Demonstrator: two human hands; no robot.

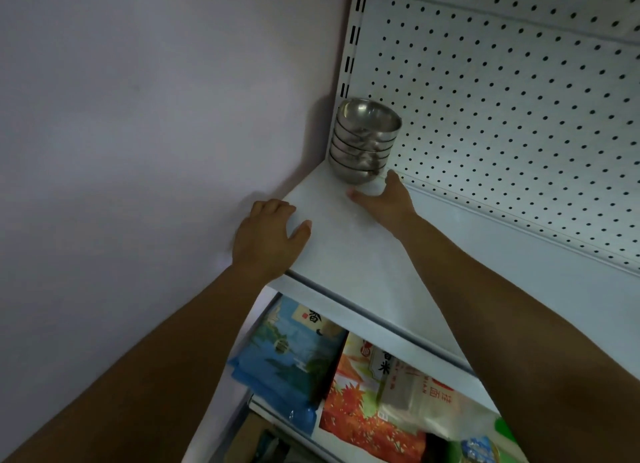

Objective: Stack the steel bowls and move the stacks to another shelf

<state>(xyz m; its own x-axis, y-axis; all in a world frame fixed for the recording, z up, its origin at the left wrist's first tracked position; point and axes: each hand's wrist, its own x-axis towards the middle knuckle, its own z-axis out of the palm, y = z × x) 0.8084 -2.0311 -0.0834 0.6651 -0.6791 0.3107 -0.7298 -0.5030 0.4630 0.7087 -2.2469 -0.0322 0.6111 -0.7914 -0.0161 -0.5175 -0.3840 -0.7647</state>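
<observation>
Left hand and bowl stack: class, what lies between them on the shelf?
Head view: only bare white shelf lies between the left hand and the bowl stack; the right hand rests just right of that stretch.

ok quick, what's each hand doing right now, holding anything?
Left hand: open, holding nothing, resting on the corner of the shelf.
Right hand: open, holding nothing, fingers spread just in front of the bowl stack.

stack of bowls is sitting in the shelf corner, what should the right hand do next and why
Probably draw the right hand back. The stack of steel bowls already stands upright on the white shelf in the corner by the pegboard, and the open fingers only sit at its base, not gripping. The left hand rests on the shelf edge.
</observation>
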